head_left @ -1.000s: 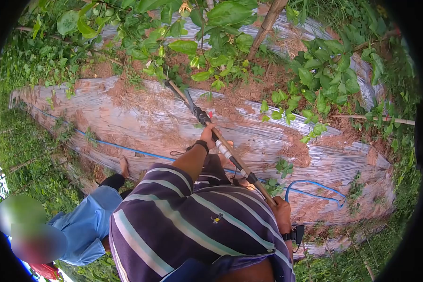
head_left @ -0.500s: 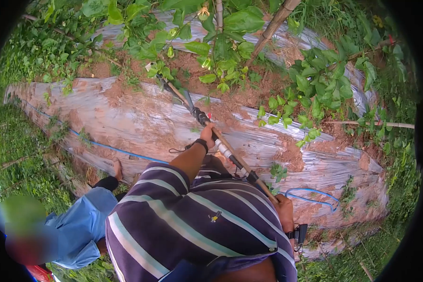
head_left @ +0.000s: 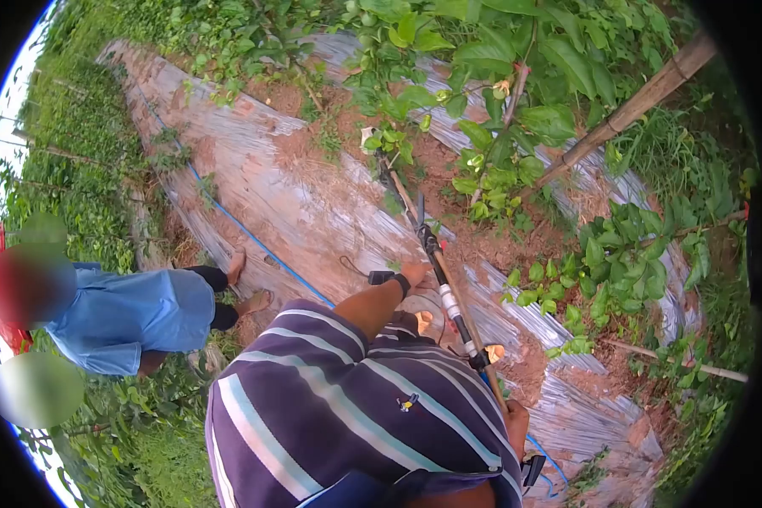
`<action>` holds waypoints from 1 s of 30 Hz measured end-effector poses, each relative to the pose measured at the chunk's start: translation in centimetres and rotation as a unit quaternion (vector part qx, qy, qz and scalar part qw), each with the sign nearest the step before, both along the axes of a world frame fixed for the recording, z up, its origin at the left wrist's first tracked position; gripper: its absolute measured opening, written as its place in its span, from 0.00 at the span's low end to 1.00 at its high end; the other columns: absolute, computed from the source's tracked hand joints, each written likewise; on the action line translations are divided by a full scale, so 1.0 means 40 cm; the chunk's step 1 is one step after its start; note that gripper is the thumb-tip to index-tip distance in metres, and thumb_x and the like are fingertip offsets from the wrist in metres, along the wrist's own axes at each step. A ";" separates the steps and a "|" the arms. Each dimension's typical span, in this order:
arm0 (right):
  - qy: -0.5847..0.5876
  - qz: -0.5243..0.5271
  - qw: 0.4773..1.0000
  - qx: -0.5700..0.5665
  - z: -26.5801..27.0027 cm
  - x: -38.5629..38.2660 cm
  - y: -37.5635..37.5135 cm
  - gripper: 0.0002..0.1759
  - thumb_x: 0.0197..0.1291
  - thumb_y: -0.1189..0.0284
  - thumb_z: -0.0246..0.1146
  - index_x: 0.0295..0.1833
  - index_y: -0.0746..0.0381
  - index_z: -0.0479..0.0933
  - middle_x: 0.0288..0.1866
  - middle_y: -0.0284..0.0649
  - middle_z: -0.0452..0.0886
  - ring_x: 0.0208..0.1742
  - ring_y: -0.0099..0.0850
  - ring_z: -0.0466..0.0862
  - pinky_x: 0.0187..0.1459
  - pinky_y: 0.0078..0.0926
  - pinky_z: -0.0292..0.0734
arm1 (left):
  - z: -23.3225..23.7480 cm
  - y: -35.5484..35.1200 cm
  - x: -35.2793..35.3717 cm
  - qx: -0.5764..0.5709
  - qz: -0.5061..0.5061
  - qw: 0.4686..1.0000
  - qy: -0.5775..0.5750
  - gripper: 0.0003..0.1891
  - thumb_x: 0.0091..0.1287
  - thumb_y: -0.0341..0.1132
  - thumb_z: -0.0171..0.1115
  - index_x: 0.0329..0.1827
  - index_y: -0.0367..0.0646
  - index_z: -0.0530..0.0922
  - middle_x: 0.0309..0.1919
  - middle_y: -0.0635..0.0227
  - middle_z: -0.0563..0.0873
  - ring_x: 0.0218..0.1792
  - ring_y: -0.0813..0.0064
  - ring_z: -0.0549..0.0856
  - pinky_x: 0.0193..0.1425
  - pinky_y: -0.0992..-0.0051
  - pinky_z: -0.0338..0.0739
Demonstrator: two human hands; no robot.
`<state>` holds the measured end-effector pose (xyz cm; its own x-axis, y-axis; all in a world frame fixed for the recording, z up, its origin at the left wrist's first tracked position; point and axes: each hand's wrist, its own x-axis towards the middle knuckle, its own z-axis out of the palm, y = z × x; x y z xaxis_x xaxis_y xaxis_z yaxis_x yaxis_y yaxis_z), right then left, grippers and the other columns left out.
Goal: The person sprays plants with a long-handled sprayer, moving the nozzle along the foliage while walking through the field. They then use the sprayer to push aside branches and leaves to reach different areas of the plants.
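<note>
A long wooden pole (head_left: 474,326), with a dark and white tube strapped along it by black bindings, slants from the upper middle to the lower right. My right hand (head_left: 516,421) is closed round its lower part. Beside the pole's middle is my left hand (head_left: 415,273), its wrist wearing a black band; its fingers are too unclear to tell whether they touch the pole. A small pale piece (head_left: 367,140) shows at the pole's far end, among green leaves (head_left: 394,144).
A person in a blue shirt (head_left: 148,309) stands at the left. Silvery plastic sheeting (head_left: 313,195) with soil and a blue hose (head_left: 267,247) crosses the ground. Leafy vines (head_left: 559,68) and a thick wooden post (head_left: 626,110) rise at the upper right.
The view has turned, and the other person shows more fully. My left hand no longer wraps over the pole and now appears at its side. My right hand keeps its hold.
</note>
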<state>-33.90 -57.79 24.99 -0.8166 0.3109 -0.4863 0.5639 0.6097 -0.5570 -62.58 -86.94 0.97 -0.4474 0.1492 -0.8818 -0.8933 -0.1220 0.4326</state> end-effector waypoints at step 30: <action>-0.014 -0.004 0.999 0.042 0.022 -0.021 0.008 0.18 0.57 0.64 0.68 0.27 0.68 0.74 0.21 0.56 0.75 0.21 0.48 0.76 0.25 0.40 0.69 | -0.060 0.119 -0.022 0.262 0.167 0.950 0.023 0.18 0.69 0.49 0.56 0.46 0.42 0.73 0.43 0.59 0.82 0.48 0.56 0.83 0.58 0.54 0.76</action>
